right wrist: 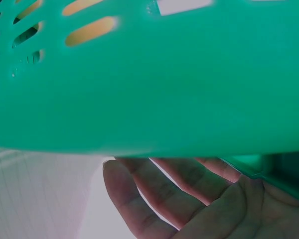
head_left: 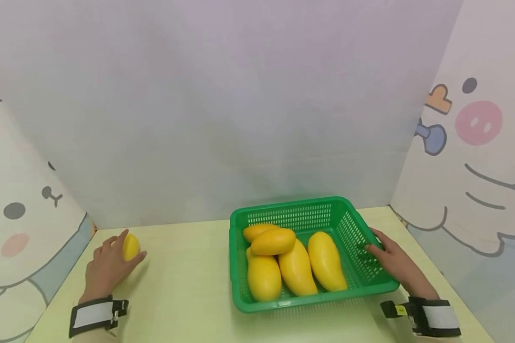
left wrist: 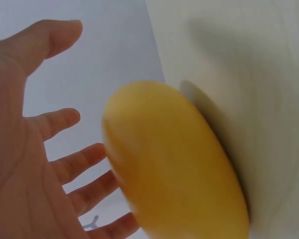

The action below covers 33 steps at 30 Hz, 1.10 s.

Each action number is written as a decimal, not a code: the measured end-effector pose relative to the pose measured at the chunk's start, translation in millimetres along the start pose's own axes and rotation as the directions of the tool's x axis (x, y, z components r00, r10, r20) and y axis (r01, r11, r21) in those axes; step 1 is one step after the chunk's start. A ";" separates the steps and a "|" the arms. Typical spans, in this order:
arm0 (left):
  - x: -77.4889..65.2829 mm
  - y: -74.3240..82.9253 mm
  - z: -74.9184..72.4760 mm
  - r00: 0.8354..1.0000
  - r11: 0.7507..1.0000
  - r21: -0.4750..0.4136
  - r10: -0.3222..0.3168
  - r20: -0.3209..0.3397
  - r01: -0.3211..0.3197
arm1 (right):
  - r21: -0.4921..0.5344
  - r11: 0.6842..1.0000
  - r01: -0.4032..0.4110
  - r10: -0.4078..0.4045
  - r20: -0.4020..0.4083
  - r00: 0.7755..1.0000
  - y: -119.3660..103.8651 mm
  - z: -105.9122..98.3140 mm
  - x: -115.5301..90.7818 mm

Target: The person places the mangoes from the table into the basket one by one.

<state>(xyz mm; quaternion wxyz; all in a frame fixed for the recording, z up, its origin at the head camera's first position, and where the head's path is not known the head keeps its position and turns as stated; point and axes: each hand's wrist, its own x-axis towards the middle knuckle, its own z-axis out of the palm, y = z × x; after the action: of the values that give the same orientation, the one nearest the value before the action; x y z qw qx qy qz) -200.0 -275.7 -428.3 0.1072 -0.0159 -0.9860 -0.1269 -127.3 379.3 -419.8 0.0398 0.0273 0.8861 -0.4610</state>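
Note:
A yellow mango lies on the table at the left, partly hidden behind my left hand. In the left wrist view this mango looks smooth, with my fingers spread along its side and the thumb standing off it. My right hand grips the right rim of a green plastic basket, thumb over the inner side. From the right wrist view, the fingers lie under the rim outside the basket wall. Several mangoes rest in the basket, two smaller orange ones on the left.
The pale wooden table runs back to a grey-white cloth wall. Side panels with cartoon animals stand close on the left and right. Between the left hand and the basket is bare tabletop.

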 end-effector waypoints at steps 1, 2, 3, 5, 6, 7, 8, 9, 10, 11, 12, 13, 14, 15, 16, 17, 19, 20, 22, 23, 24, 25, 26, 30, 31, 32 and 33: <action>0.0 -1.1 1.7 1.000 1.000 -0.003 -0.001 0.007 0.001 | -0.001 1.000 0.003 -0.003 -0.001 1.000 0.2 0.0 0.2; 0.0 -2.3 3.4 1.000 1.000 -0.006 -0.001 0.010 0.001 | -0.002 1.000 0.005 -0.005 -0.002 1.000 0.2 0.0 0.3; 0.2 -3.4 5.1 1.000 1.000 -0.007 0.000 0.011 0.000 | -0.001 1.000 0.006 -0.006 -0.003 1.000 0.3 0.0 0.3; 0.3 -5.7 7.9 1.000 1.000 -0.005 0.003 0.003 -0.003 | -0.004 1.000 0.007 -0.007 -0.004 1.000 0.0 -0.1 0.3; 0.2 -6.8 9.1 1.000 1.000 -0.007 0.003 -0.001 -0.003 | -0.001 1.000 0.007 -0.007 -0.003 1.000 -0.3 -0.2 0.3; 0.1 -8.1 10.3 1.000 1.000 -0.011 0.001 -0.002 -0.001 | 0.001 1.000 0.007 -0.007 -0.002 1.000 -0.4 -0.2 0.3; -0.1 -9.5 11.4 1.000 1.000 -0.012 -0.001 -0.005 0.001 | 0.003 1.000 0.007 -0.007 0.000 1.000 -0.6 -0.2 0.2; -0.4 -10.9 12.3 1.000 1.000 -0.013 -0.002 -0.006 0.002 | 0.007 1.000 0.006 -0.006 0.001 1.000 -0.8 -0.1 0.1; -0.7 -12.4 13.4 1.000 1.000 -0.014 -0.004 -0.010 0.004 | 0.009 1.000 0.006 -0.006 0.002 1.000 -1.0 0.1 -0.1; -0.9 -14.0 14.4 1.000 1.000 -0.013 -0.004 -0.015 0.004 | 0.013 1.000 0.005 -0.005 0.004 1.000 -1.1 0.3 -0.3; -1.0 -15.4 15.5 1.000 1.000 -0.012 -0.004 -0.022 0.004 | 0.012 1.000 0.007 -0.007 0.006 1.000 -1.1 0.7 -0.7; -1.0 -17.0 16.8 0.999 1.000 -0.008 -0.004 -0.032 0.004 | 0.011 1.000 0.005 -0.005 0.006 1.000 -1.1 1.0 -0.9; -1.0 -18.3 17.9 0.999 1.000 -0.004 -0.004 -0.044 0.004 | 0.011 1.000 0.003 -0.003 0.006 1.000 -1.1 1.2 -1.1; -0.8 -19.5 19.0 0.999 1.000 -0.001 -0.005 -0.054 0.005 | 0.011 1.000 0.001 -0.002 0.004 1.000 -1.1 1.4 -1.2; -0.6 -20.7 20.1 0.998 1.000 0.003 -0.005 -0.064 0.006 | 0.008 1.000 0.000 0.000 0.004 1.000 -1.1 1.5 -1.2; -0.5 -21.6 20.9 0.997 1.000 0.004 -0.007 -0.071 0.008 | 0.008 1.000 -0.002 0.002 0.004 1.000 -1.0 1.5 -1.2; -0.3 -23.4 22.3 0.997 1.000 0.007 -0.015 -0.074 0.015 | 0.009 1.000 -0.006 0.006 0.002 1.000 -1.1 1.4 -0.9; -0.2 -24.0 22.4 0.997 1.000 0.005 -0.017 -0.074 0.017 | 0.006 1.000 -0.004 0.004 0.004 1.000 -0.9 1.5 -1.1; -0.1 -24.9 22.6 0.997 1.000 -0.001 -0.014 -0.073 0.014 | 0.001 1.000 0.002 -0.002 0.003 1.000 -0.6 1.2 -1.0; -0.1 -24.8 22.4 0.997 1.000 -0.007 -0.013 -0.073 0.012 | -0.001 1.000 0.003 -0.003 0.003 1.000 -0.7 1.0 -1.1; 0.3 -25.1 21.9 0.998 1.000 -0.013 -0.011 -0.069 0.010 | -0.004 1.000 0.004 -0.004 0.002 1.000 -1.0 0.7 -0.9; 0.4 -25.0 21.6 0.997 1.000 -0.020 -0.007 -0.071 0.006 | -0.004 1.000 0.005 -0.005 0.001 1.000 -1.6 0.5 -1.0; 0.6 -24.9 21.1 0.998 1.000 -0.029 -0.008 -0.066 0.006 | -0.003 1.000 0.006 -0.006 0.000 1.000 -2.1 0.2 -0.9; 1.7 -27.3 21.2 0.999 0.999 -0.044 -0.015 -0.046 0.013 | 0.008 1.000 0.000 0.000 -0.002 1.000 -3.4 -0.4 -0.7; 1.6 -27.8 21.5 0.999 0.999 -0.042 -0.018 -0.042 0.017 | 0.010 1.000 -0.001 0.001 -0.001 1.000 -3.3 -0.2 -1.1; 1.7 -28.7 21.9 0.999 0.999 -0.038 -0.022 -0.034 0.021 | 0.008 1.000 -0.002 0.002 0.000 1.000 -2.9 -0.1 -1.2; 1.5 -29.4 22.7 0.999 0.999 -0.034 -0.022 -0.033 0.021 | 0.006 1.000 -0.003 0.003 -0.001 1.000 -2.5 0.0 -1.4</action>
<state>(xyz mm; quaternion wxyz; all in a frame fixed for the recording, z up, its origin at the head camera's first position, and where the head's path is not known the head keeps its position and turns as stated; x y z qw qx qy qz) -207.9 -298.3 -456.7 0.1221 -0.0050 -0.9819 -0.1450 -126.0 377.8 -417.7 0.0402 0.0290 0.8847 -0.4636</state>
